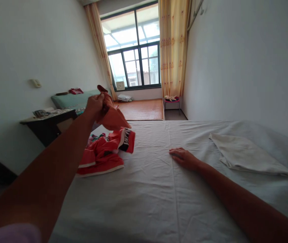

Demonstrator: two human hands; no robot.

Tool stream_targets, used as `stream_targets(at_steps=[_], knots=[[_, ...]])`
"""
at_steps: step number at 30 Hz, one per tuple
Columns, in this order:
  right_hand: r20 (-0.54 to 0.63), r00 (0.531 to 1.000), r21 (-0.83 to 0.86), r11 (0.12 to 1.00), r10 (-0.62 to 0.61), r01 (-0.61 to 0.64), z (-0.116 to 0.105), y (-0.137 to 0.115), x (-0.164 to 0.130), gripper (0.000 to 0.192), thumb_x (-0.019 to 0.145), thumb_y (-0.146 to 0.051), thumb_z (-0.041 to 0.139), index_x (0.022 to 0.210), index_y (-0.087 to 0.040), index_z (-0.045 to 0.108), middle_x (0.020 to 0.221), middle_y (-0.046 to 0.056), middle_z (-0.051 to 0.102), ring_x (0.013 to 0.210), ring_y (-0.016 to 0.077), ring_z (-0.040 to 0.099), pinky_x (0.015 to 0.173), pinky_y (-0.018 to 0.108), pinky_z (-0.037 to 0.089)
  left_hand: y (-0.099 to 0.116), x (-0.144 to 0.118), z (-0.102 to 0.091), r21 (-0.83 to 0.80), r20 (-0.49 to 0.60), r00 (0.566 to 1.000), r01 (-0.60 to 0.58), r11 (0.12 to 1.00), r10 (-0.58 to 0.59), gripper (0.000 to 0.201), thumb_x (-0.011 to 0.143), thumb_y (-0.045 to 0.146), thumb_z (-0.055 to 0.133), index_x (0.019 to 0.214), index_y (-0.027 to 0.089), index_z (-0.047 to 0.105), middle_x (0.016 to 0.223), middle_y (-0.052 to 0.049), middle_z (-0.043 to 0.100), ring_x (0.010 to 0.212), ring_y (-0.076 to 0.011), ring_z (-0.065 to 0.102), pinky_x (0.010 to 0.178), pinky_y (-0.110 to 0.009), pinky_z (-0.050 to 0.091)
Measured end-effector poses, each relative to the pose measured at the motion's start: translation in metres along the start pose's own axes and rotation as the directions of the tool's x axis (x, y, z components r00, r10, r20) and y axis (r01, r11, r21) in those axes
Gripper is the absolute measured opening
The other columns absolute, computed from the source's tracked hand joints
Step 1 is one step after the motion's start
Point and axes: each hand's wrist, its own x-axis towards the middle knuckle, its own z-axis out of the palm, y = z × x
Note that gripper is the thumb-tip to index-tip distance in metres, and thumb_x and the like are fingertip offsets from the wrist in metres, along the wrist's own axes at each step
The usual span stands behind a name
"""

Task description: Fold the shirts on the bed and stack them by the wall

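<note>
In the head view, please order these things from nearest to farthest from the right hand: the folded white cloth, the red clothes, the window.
1. Folded white cloth, on the bed to the right of the right hand.
2. Red clothes, on the bed to its left; close to call with the cloth.
3. Window, across the room.

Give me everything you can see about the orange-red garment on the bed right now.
The orange-red garment looks like soft, thin cloth with white trim and a black patch bearing white lettering. It lies crumpled near the left side of the white sheet. One end is lifted off the bed, pinched in the left hand, and hangs down to the heap. The right hand lies flat on the sheet, apart from it.
</note>
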Motion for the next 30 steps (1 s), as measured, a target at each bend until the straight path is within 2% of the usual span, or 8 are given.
stream_targets(at_steps=[5,10,13,16,19,23,27,30], knots=[[-0.101,0.915,0.493,0.818,0.391,-0.295,-0.016,0.007,0.002,0.035,0.087,-0.044,0.048,0.109,-0.022,0.062,0.110,0.008,0.069,0.094,0.0215,0.066,0.080,0.036,0.053,0.024,-0.046,0.081,-0.318,0.390,0.920,0.173,0.932,-0.038,0.021,0.094,0.036,0.047,0.095,0.018,0.056,0.053,0.006,0.049,0.041,-0.0083,0.048,0.042,-0.018,0.035],[-0.232,0.707,0.719,0.607,0.668,-0.337,-0.034,0.027,-0.001,0.039,0.089,-0.048,0.040,0.115,-0.022,0.053,0.118,0.011,0.064,0.084,0.0183,0.068,0.066,0.030,0.056,-0.008,-0.098,0.125,-0.122,0.787,0.608,0.321,0.939,-0.105,0.057,0.086,0.065,0.039,0.118,0.021,0.056,0.098,-0.009,0.069,0.079,-0.0195,0.067,0.059,-0.026,0.050],[-0.336,0.671,0.673,0.667,0.661,-0.321,-0.034,0.038,-0.002,0.042,0.089,-0.052,0.038,0.114,-0.021,0.054,0.116,0.012,0.065,0.093,0.0222,0.066,0.074,0.036,0.056,-0.055,-0.113,0.119,0.144,0.790,0.596,0.046,0.989,-0.142,0.058,0.084,0.064,0.044,0.116,0.019,0.062,0.115,-0.012,0.065,0.099,-0.0242,0.063,0.077,-0.032,0.050],[-0.423,0.726,0.549,0.791,0.543,-0.272,-0.028,0.043,0.001,0.043,0.086,-0.054,0.045,0.113,-0.023,0.058,0.117,0.010,0.064,0.108,0.0248,0.060,0.091,0.043,0.050,-0.103,-0.122,0.092,0.424,0.861,0.445,-0.365,0.829,-0.245,0.053,0.066,0.052,0.070,0.111,0.025,0.067,0.124,-0.009,0.062,0.116,-0.0286,0.054,0.093,-0.035,0.043],[-0.394,0.795,0.429,0.857,0.461,-0.284,-0.020,0.043,0.004,0.046,0.085,-0.053,0.049,0.118,-0.023,0.057,0.120,0.008,0.062,0.112,0.0247,0.057,0.099,0.044,0.044,-0.135,-0.128,0.064,0.452,0.883,0.377,-0.517,0.727,-0.280,0.053,0.061,0.033,0.071,0.114,0.027,0.066,0.126,-0.008,0.061,0.116,-0.0281,0.054,0.094,-0.033,0.042],[-0.358,0.829,0.359,0.883,0.429,-0.302,-0.016,0.043,0.002,0.053,0.082,-0.053,0.052,0.124,-0.020,0.053,0.120,0.009,0.062,0.109,0.0241,0.058,0.097,0.041,0.045,-0.139,-0.117,0.039,0.509,0.850,0.456,-0.580,0.636,-0.265,0.033,0.067,0.013,0.051,0.091,0.021,0.073,0.094,-0.005,0.071,0.089,-0.0220,0.063,0.082,-0.029,0.045],[-0.402,0.832,0.248,0.920,0.383,-0.304,-0.021,0.037,-0.001,0.057,0.078,-0.052,0.058,0.125,-0.019,0.053,0.116,0.009,0.063,0.103,0.0242,0.060,0.093,0.040,0.047,-0.120,-0.074,-0.010,0.692,0.636,0.771,-0.572,0.441,0.001,0.036,0.072,0.012,0.045,0.096,0.017,0.071,0.102,-0.006,0.068,0.101,-0.0217,0.055,0.092,-0.031,0.040],[-0.474,0.819,0.024,0.934,0.325,-0.357,-0.027,0.026,-0.001,0.053,0.079,-0.054,0.056,0.120,-0.020,0.058,0.115,0.010,0.064,0.105,0.0281,0.057,0.096,0.046,0.042,-0.119,-0.044,-0.070,0.919,0.208,0.963,-0.251,0.302,0.169,0.038,0.083,0.022,0.042,0.114,0.016,0.062,0.115,-0.008,0.061,0.106,-0.0246,0.051,0.091,-0.036,0.040]])
